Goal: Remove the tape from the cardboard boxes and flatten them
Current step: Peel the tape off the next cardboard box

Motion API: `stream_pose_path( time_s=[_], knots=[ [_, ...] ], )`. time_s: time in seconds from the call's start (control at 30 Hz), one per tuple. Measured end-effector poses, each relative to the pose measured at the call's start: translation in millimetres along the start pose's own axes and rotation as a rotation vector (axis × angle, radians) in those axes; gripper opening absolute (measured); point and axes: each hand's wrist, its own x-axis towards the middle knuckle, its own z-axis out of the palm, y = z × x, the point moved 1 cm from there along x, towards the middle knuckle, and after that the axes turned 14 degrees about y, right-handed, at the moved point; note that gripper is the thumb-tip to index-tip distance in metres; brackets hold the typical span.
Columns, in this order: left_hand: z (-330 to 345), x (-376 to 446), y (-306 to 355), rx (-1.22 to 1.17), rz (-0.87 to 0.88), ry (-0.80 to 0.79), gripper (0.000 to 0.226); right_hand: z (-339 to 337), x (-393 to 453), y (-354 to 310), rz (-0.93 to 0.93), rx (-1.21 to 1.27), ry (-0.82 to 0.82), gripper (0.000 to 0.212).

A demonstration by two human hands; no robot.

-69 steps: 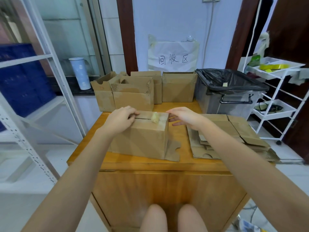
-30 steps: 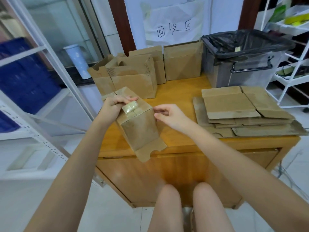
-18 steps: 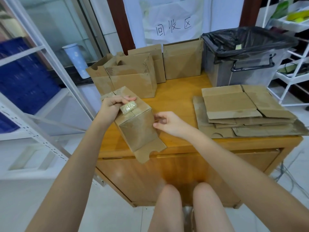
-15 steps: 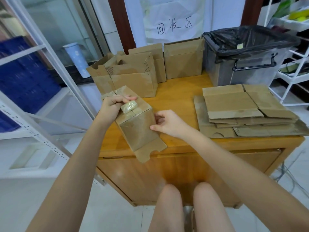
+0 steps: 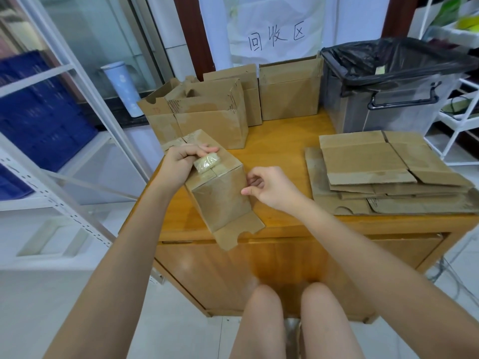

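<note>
- The step in hand looks like peeling: the box (image 5: pixel 217 187) stands tilted at the near left part of the surface (image 5: pixel 280 141), one bottom flap hanging out over the front edge, and a crumpled wad of tape (image 5: pixel 207 163) sits on its top seam.
- The left hand (image 5: pixel 181 161) lies over the far top edge of the box, fingers curled, the wad pinched at its fingertips.
- The right hand (image 5: pixel 269 186) sits just beside the box's right wall, fingers loosely bent and holding nothing; I cannot tell if it touches the cardboard.
- Next, I judge, the wad must come fully free of the seam while the right hand steadies the box; then the top flaps can be opened and the box pressed flat.
- The flattened pile (image 5: pixel 383 172) lies to the right, and the black-lined bin (image 5: pixel 388 99) behind it likely takes the tape.
- More standing boxes (image 5: pixel 207 115) wait at the back.
</note>
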Motion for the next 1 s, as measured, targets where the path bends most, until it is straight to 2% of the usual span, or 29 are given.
stream_pose_path(
  time_s=[0.13, 0.3, 0.37, 0.6, 0.73, 0.9, 1.0],
  knots=[
    [4, 0, 3, -0.021, -0.001, 0.013, 0.037, 0, 1, 2, -0.011, 0.000, 0.014, 0.014],
    [3, 1, 1, -0.024, -0.012, 0.000, 0.038, -10, 4, 0, 0.158, 0.166, -0.084, 0.028],
    [3, 1, 2, -0.023, -0.009, 0.001, 0.038, -14, 4, -2, 0.213, 0.248, -0.109, 0.026],
    [4, 0, 1, -0.027, -0.014, 0.006, 0.038, -14, 14, -11, 0.421, 0.322, -0.084, 0.030],
    [4, 1, 1, -0.025, -0.013, 0.012, 0.038, -17, 16, -12, 0.533, 0.397, -0.050, 0.025],
    [4, 0, 2, -0.035, -0.009, 0.011, 0.042, -10, 20, -14, 0.536, 0.361, -0.073, 0.019],
    [5, 0, 1, -0.029, -0.006, 0.016, 0.041, -4, 16, -18, 0.480, 0.292, -0.141, 0.031]
  ],
)
